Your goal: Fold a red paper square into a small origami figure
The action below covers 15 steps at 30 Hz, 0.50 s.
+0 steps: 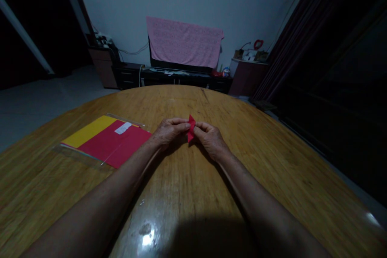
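A small piece of folded red paper (191, 130) with pointed top and bottom ends is held up over the middle of the table. My left hand (169, 132) pinches its left side between thumb and fingers. From the right, my right hand (211, 139) grips the other side in the same way. The fingertips of both hands nearly meet at the paper and cover part of its folds. To the left of my left forearm lies a clear plastic sleeve with red and yellow paper sheets (104, 145), bearing a white label (123, 128).
The round wooden table (187, 193) has a curved far edge. Beyond it stands a low black cabinet (130, 75) with a screen under a pink cloth (186, 42). A dark curtain (290, 28) hangs at the right.
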### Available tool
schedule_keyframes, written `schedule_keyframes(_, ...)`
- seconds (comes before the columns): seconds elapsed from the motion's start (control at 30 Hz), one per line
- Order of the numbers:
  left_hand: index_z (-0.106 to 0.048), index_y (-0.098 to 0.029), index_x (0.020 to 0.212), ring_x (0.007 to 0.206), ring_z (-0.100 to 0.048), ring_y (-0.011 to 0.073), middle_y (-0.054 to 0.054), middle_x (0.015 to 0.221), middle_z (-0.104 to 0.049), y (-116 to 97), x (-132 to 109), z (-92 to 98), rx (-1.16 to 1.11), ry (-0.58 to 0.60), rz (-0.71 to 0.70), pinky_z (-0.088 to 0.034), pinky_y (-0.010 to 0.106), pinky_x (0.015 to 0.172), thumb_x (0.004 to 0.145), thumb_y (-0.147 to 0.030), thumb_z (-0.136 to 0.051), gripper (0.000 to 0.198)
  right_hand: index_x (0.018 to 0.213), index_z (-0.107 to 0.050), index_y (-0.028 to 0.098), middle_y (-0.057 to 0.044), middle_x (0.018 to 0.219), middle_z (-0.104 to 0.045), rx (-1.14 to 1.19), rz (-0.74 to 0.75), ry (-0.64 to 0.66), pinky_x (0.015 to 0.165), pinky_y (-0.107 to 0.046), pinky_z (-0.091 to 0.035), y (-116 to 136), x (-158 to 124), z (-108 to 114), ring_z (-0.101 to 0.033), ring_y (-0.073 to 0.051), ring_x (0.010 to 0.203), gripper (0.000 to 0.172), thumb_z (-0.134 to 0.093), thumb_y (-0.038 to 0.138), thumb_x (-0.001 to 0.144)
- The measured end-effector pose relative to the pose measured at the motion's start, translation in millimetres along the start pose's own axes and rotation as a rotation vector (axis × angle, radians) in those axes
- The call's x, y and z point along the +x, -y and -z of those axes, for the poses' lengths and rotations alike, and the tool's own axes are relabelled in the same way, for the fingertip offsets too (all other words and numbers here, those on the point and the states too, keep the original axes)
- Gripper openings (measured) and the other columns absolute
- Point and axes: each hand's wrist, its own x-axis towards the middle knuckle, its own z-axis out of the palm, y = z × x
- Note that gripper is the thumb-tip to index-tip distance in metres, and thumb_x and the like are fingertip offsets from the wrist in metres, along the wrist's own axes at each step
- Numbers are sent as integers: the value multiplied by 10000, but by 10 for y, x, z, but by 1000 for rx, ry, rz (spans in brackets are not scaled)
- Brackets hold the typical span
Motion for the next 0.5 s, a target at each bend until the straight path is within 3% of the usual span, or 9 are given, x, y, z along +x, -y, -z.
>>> schedule_keyframes(0.23, -655, -124, 710, 469, -558, 99, 10, 563, -622, -38, -23, 34, 9, 40, 55, -479, 239, 510, 622, -202, -824, 206, 816, -676, 171, -1, 657, -671, -1, -11, 7, 514, -254, -508, -42, -13, -21, -625, -131, 545, 274, -752, 403, 690)
schedule_keyframes(0.5, -626, -118, 659, 444, -527, 87, 20, 525, -597, -17, 10, 81, -22, 116, 83, -443, 214, 478, 701, -153, -742, 128, 862, -658, 197, 5, 722, -690, -97, 131, -83, 570, -269, -542, 36, -21, -48, -642, -129, 568, 187, -676, 327, 727)
